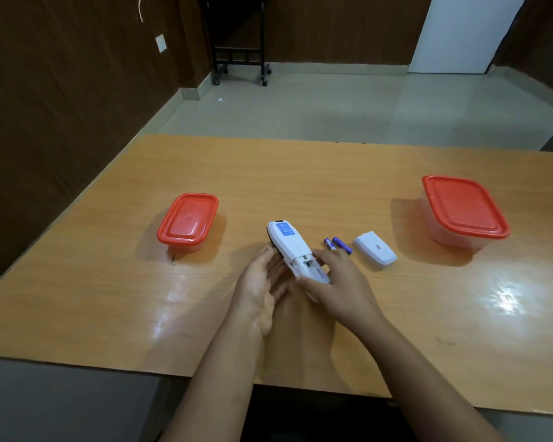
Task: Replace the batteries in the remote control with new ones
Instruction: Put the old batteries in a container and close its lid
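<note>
Room dim, brown walls near black. Overhead light leaves two white glare patches on my glossy tabletop (396, 330). Soft shadows spread left of the small red-lidded container (187, 218), the large red-lidded container (463, 205) and my left hand (262, 282). Wide-angle bows the tabletop edges; fine detail is soft.

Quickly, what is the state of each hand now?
Left hand: open, straight fingers against the remote control.
Right hand: holds the remote control's near end.

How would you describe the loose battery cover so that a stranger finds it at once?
On the wooden table, look left of the larger red-lidded container. The battery cover lies just right of two purple batteries; it is white like the remote control, but shorter and lying free.
</note>
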Demonstrator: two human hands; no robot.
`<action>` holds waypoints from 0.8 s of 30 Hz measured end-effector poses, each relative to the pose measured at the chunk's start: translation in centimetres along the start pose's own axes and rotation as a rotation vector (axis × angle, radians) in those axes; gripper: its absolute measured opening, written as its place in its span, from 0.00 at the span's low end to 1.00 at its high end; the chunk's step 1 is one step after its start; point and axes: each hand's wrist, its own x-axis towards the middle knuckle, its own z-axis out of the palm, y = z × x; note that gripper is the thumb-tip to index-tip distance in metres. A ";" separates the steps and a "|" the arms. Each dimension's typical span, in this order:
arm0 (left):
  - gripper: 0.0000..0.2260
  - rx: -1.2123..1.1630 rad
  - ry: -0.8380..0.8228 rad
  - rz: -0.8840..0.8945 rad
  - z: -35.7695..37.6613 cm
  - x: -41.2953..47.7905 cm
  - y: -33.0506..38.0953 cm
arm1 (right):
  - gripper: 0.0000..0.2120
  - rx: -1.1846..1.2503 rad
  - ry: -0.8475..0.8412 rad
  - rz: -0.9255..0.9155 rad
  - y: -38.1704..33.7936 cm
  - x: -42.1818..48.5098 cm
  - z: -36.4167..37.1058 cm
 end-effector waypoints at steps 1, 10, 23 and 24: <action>0.13 0.010 0.034 0.014 0.0 0.0 0.1 | 0.24 -0.037 0.012 0.012 0.4 0.2 -0.1; 0.11 -0.001 0.116 0.047 -0.3 -0.1 0.6 | 0.30 -0.215 0.116 0.059 1.0 1.6 0.7; 0.10 -0.009 0.083 0.038 -0.1 -0.2 0.6 | 0.20 -0.076 0.246 0.083 1.0 1.9 -0.3; 0.10 -0.002 0.073 0.042 0.1 -0.3 0.6 | 0.17 0.016 0.304 0.082 1.2 2.0 -1.0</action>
